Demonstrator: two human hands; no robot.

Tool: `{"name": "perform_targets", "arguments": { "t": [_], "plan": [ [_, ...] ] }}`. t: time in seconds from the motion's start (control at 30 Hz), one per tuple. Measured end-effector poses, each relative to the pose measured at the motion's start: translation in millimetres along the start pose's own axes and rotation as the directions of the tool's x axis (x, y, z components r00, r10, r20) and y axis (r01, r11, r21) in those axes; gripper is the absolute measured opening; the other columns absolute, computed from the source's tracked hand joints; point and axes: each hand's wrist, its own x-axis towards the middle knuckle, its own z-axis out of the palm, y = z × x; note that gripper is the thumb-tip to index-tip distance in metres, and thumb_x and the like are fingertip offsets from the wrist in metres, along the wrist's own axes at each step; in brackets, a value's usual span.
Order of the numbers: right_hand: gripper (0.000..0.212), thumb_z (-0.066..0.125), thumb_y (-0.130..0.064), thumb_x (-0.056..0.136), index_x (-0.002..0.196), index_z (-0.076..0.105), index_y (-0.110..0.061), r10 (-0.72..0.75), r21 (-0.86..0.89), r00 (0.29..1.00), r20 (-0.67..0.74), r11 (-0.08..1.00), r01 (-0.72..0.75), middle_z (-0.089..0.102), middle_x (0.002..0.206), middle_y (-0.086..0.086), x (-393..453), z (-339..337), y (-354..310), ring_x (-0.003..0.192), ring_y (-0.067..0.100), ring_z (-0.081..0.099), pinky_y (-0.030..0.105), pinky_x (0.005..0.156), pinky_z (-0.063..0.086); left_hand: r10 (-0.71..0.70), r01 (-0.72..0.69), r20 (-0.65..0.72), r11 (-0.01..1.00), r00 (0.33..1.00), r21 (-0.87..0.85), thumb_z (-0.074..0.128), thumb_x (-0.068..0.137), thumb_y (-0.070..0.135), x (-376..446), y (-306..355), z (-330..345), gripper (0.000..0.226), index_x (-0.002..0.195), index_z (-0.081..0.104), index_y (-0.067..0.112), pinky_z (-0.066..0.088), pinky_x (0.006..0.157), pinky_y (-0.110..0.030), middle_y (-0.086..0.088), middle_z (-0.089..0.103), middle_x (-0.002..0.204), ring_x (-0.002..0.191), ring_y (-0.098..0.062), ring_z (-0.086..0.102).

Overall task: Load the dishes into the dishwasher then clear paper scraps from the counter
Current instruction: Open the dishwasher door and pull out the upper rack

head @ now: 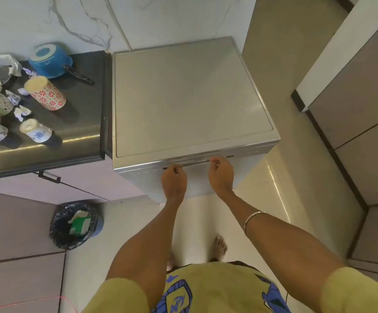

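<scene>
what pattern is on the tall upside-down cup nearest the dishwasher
Red flowers on white, tall upside-down ceramic cup; head view.

Fingertips (179, 169) maybe under dishwasher (183, 98) handle.

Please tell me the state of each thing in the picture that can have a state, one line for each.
dishwasher: door shut.
left hand: fingers curled at the door handle.
right hand: fingers curled at the same handle.
blue pot: upside down on the counter.
red flowered cup: upside down.
paper scraps: crumpled, still on the counter.
trash bin: open, lined, holding rubbish.
</scene>
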Motion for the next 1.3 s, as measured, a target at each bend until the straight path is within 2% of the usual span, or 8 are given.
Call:
{"name": "perform_targets", "arguments": {
  "t": [0.1, 0.2, 0.3, 0.47, 0.77, 1.0, 1.17, 1.3],
  "plan": [
    [0.028, 0.051, -0.006, 0.091, 0.113, 0.064, -0.016, 0.288, 0.174, 0.944, 0.164, 0.933, -0.315, 0.069, 0.107, 0.009, 7.9, 3.7, 12.5, 0.091, 0.026, 0.067, 0.039, 0.071, 0.059, -0.331, 0.406, 0.3, 0.883, 0.895, -0.235, 0.053, 0.093, 0.015, 4.3, 5.5, 10.3, 0.014, 0.094, 0.066, 0.009, 0.053, 0.068, -0.032, -0.01, 0.071, 0.092, 0.078, -0.024, 0.066],
    [0.025, 0.055, -0.012, 0.098, 0.122, 0.06, -0.012, 0.432, 0.364, 0.813, 0.389, 0.739, -0.567, 0.066, 0.112, 0.008, 21.2, 5.8, 12.6, 0.1, 0.024, 0.067, 0.036, 0.07, 0.061, -0.419, 0.661, 0.544, 0.64, 0.727, -0.391, 0.047, 0.099, 0.014, 10.7, 18.1, 24.3, 0.018, 0.105, 0.062, 0.006, 0.057, 0.082, -0.039, -0.011, 0.069, 0.107, 0.088, -0.026, 0.068],
    [0.023, 0.059, -0.017, 0.098, 0.119, 0.062, -0.008, 0.478, 0.457, 0.726, 0.494, 0.568, -0.685, 0.067, 0.108, 0.009, 37.7, 5.1, 4.8, 0.097, 0.021, 0.066, 0.032, 0.069, 0.059, -0.451, 0.709, 0.548, 0.434, 0.705, -0.556, 0.045, 0.1, 0.011, 17.1, 31.1, 41.9, 0.019, 0.102, 0.063, 0.003, 0.052, 0.097, -0.045, -0.012, 0.067, 0.1, 0.089, -0.028, 0.065],
    [0.021, 0.055, -0.007, 0.097, 0.117, 0.061, -0.004, 0.497, 0.472, 0.658, 0.566, 0.459, -0.753, 0.067, 0.099, 0.011, 58.4, 15.4, 7.7, 0.097, 0.023, 0.062, 0.035, 0.081, 0.052, -0.458, 0.687, 0.566, 0.151, 0.686, -0.711, 0.048, 0.1, 0.005, 20.3, 29.0, 60.6, 0.015, 0.095, 0.062, 0.007, 0.044, 0.107, -0.043, -0.013, 0.063, 0.098, 0.093, -0.027, 0.062],
    [0.023, 0.061, -0.023, 0.097, 0.118, 0.062, -0.014, 0.371, 0.6, 0.641, 0.672, 0.236, -0.765, 0.067, 0.102, 0.006, 50.8, 18.5, 29.1, 0.098, 0.02, 0.061, 0.041, 0.099, 0.047, -0.427, 0.629, 0.534, 0.11, 0.729, -0.77, 0.057, 0.098, 0.025, 12.5, 17.3, 78.6, 0.021, 0.116, 0.064, 0.017, 0.053, 0.083, -0.039, -0.012, 0.068, 0.114, 0.113, -0.029, 0.061],
    [0.016, 0.06, -0.015, 0.097, 0.111, 0.062, -0.008, 0.409, 0.605, 0.636, 0.655, 0.221, -0.765, 0.065, 0.105, 0.01, 51.0, 16.2, 22.3, 0.103, 0.024, 0.059, 0.042, 0.106, 0.044, -0.461, 0.634, 0.524, 0.116, 0.716, -0.765, 0.056, 0.098, 0.024, 17.4, 21.3, 80.0, 0.017, 0.105, 0.062, 0.01, 0.05, 0.096, -0.04, -0.013, 0.064, 0.11, 0.109, -0.025, 0.06],
    [0.009, 0.054, -0.005, 0.097, 0.095, 0.062, -0.008, 0.437, 0.602, 0.641, 0.631, 0.245, -0.76, 0.061, 0.093, 0.01, 50.3, 17.8, 19.6, 0.087, 0.02, 0.057, 0.035, 0.09, 0.047, -0.481, 0.644, 0.53, 0.1, 0.698, -0.758, 0.054, 0.1, 0.02, 19.5, 25.4, 81.5, 0.014, 0.094, 0.063, 0.012, 0.052, 0.08, -0.036, -0.014, 0.061, 0.111, 0.113, -0.025, 0.055],
    [0.012, 0.056, -0.015, 0.098, 0.091, 0.061, -0.006, 0.441, 0.603, 0.67, 0.598, 0.303, -0.738, 0.056, 0.083, 0.01, 48.7, 20.0, 19.1, 0.08, 0.02, 0.053, 0.036, 0.094, 0.047, -0.481, 0.652, 0.538, 0.095, 0.692, -0.753, 0.057, 0.098, 0.016, 22.9, 21.1, 83.3, 0.011, 0.092, 0.064, 0.01, 0.053, 0.076, -0.036, -0.016, 0.059, 0.12, 0.118, -0.026, 0.054]
  ]
}}
